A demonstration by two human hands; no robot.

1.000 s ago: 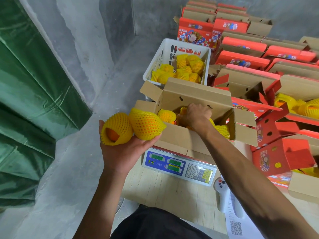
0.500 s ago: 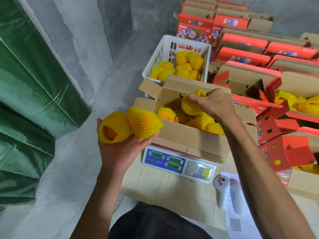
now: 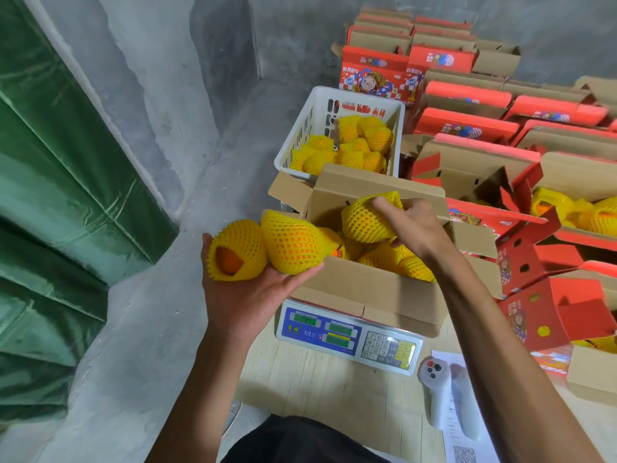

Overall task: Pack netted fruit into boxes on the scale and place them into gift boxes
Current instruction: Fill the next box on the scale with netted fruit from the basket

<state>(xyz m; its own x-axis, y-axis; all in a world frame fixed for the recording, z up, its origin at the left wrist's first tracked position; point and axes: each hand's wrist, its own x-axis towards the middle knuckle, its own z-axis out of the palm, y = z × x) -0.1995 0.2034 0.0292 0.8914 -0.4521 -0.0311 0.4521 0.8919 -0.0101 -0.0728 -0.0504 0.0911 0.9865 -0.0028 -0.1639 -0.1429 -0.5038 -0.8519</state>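
Right hand point(image 3: 414, 225) is clamped on a netted orange point(image 3: 367, 218), held just above the open cardboard box point(image 3: 374, 289) on the digital scale point(image 3: 350, 335); two more are being cradled in the left hand point(image 3: 247, 292). Weight adjustment is judged underway; checking the display comes next

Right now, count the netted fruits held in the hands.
3. Two rest side by side in the left hand: one netted fruit with orange showing, another beside it. The right hand holds a third over the cardboard box.
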